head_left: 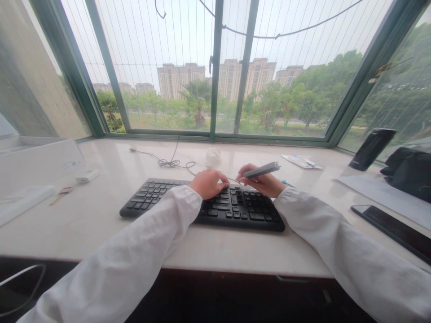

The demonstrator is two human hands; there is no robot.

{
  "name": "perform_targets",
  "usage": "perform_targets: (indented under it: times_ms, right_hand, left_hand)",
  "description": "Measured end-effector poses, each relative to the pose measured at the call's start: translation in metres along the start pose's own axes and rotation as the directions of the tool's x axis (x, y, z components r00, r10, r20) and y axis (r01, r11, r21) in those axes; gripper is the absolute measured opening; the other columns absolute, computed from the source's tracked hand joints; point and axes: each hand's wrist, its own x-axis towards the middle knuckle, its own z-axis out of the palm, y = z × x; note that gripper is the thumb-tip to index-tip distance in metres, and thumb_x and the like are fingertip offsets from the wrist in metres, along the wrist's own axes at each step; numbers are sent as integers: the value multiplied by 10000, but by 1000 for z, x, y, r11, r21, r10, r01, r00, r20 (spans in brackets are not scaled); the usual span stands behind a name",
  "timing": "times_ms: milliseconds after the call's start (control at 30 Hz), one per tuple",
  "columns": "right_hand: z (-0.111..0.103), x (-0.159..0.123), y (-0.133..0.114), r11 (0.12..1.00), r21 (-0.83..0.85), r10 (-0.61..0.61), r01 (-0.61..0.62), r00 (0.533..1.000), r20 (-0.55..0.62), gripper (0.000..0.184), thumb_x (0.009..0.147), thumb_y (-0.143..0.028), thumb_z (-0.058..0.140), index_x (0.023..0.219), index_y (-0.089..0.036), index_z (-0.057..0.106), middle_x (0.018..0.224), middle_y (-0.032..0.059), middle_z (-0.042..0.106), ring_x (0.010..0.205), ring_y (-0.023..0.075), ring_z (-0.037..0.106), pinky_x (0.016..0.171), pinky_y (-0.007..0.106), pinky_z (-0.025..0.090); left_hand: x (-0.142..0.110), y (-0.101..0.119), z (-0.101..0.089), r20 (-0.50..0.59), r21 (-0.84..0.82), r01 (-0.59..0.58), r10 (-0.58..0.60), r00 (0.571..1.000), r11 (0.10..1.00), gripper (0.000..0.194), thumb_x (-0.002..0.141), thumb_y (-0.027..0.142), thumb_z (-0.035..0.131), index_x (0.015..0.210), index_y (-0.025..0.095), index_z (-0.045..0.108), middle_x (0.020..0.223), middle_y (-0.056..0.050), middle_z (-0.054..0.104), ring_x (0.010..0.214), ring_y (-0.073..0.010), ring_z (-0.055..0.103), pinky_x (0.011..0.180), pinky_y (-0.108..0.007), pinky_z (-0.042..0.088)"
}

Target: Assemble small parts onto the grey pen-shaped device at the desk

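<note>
A black keyboard (218, 219) lies on the white counter, slightly askew. My left hand (208, 183) rests over its back part, closed, the thumb on top of the keys and the other fingers mostly hidden. My right hand (264, 184) is closed around a grey, ridged handheld tool (261, 170) above the keyboard's right end. From that hand a thin, wire-like tip points left toward the upper keys. Several keys (239, 196) beside the number pad look darker and shinier than those around them; whether their caps are off I cannot tell.
A coiled cable (168, 162) and a small pale object (213, 154) lie behind the keyboard. On the left are a white box (69, 157), a white adapter (86, 176) and a small flat item (62, 194). A phone (387, 224), papers (384, 197) and a black cylinder (372, 148) occupy the right.
</note>
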Motion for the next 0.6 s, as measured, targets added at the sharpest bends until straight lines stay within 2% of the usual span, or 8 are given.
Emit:
perform_targets:
  times_ms: [100,233,367,600]
  right_hand:
    - [-1,0,0,997,82,10,-12,1000,17,379,801,-516,641,919,-160,585,848,79,682,718,167,630,648,310,527]
    - [-2,-1,-1,990,134,46,-53,998,54,355,762,-477,696,889,-152,627,860,83,694,791,189,662,694,314,541]
    - [0,-1,-2,989,133,66,-71,997,42,360,731,-489,717,879,-168,649,859,66,706,795,200,672,700,324,548]
    - [3,-2,-5,998,63,30,-32,999,31,311,765,-453,692,895,-173,651,852,58,696,807,198,671,733,338,567]
  left_hand:
    - [0,0,0,-2,2,-6,6,1000,1000,278,868,465,513,937,312,735,983,3,718,928,-201,636,844,-316,480]
    - [0,0,1,-14,4,-25,25,1000,1000,259,865,459,523,935,325,733,977,15,716,903,-199,635,813,-313,479]
    - [0,1,1,-20,-7,-46,46,999,999,228,862,433,544,932,327,734,1011,27,707,897,-186,632,798,-293,475]
    - [-1,1,2,-18,-21,-48,47,999,999,220,860,414,553,931,323,740,1014,19,703,893,-180,627,788,-279,467]
